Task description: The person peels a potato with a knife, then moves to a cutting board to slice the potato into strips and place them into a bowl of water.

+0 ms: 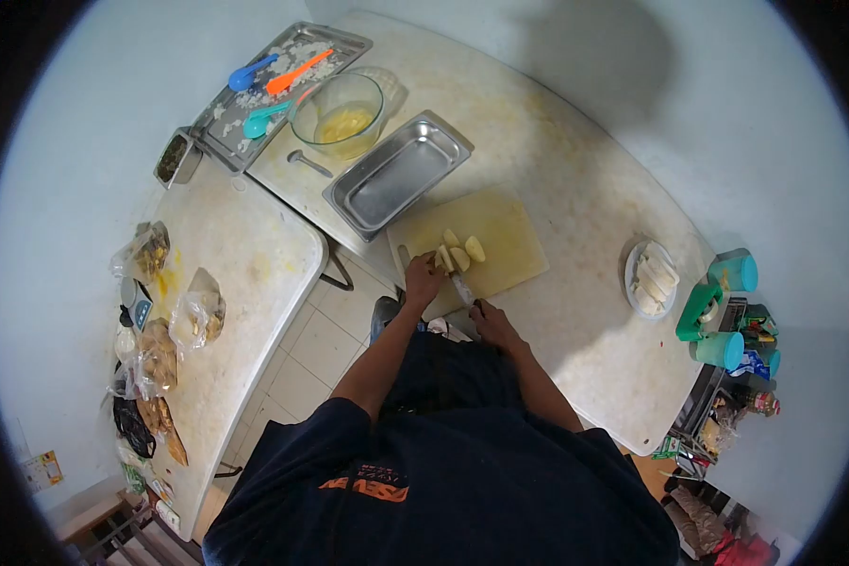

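Observation:
My right hand (492,324) is wrapped round the handle of a knife (461,290). Its blade points away from me, among pale yellow pieces that look like peeled potato. At the near left of the yellowish cutting board (514,241), my left hand (424,279) has its fingers closed on a potato piece (442,257) beside the blade. Other potato pieces (474,249) lie on the board just beyond the knife tip. An oblong steel pan (396,176) stands behind the board, with only its bare metal bottom showing.
A glass bowl (338,115) with yellow contents stands at the back left, near a metal tray (226,123) bearing white bits and coloured spoons. To the right sits a plate (651,279) of white pieces. Plastic bags (198,318) lie on the left table (255,274), across a gap.

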Demonstrator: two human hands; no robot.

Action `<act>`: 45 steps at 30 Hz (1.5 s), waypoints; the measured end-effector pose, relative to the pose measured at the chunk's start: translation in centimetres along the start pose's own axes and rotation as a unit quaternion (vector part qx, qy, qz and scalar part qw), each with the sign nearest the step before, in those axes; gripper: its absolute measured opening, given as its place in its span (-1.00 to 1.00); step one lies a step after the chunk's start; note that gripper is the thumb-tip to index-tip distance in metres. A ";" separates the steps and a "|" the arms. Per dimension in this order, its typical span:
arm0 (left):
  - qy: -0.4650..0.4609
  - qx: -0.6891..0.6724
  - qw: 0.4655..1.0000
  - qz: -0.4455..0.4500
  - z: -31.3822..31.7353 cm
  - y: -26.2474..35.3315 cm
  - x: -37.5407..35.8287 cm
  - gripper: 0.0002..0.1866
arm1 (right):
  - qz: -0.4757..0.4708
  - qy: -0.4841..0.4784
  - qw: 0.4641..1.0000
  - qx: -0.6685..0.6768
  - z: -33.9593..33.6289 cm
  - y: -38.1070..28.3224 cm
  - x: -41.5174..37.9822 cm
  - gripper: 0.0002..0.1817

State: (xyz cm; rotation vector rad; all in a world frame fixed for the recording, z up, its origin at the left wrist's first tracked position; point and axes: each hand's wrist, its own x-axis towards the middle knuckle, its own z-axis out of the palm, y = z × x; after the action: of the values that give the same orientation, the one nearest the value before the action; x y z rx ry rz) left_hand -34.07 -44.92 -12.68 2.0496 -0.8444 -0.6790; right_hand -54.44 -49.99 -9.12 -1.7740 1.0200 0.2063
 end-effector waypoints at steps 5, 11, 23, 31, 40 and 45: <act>0.025 -0.101 0.992 -0.071 0.6 -0.6 0.6 -0.54 | -0.043 0.024 0.998 -0.031 1.4 0.6 0.7 -0.58; 0.008 -0.184 0.969 -0.163 -1.5 3.0 0.6 -0.56 | -0.023 0.054 0.995 -0.075 0.5 -0.8 -0.2 -0.62; 0.049 -0.056 0.991 -0.111 -0.2 0.4 2.1 -0.65 | 0.018 0.145 0.982 -0.117 -0.2 -2.1 -0.7 -0.63; 0.084 -0.094 0.985 -0.118 1.4 -2.4 2.7 -0.68 | 0.019 0.111 0.984 -0.138 -0.6 -2.8 -1.5 -0.61; 0.015 0.071 0.997 0.001 -0.3 -0.5 2.6 -0.59 | 0.005 0.061 0.998 -0.019 0.3 -2.2 0.1 -0.58; 0.008 -0.027 0.999 -0.041 -1.6 1.3 2.1 -0.57 | -0.001 0.012 1.000 -0.023 1.0 -2.1 0.9 -0.54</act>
State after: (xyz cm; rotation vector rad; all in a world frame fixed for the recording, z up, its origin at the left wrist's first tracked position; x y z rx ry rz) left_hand -32.03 -46.32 -11.10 2.0463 -0.7283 -0.7205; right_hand -52.05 -49.44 -8.63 -1.8221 1.0384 0.2091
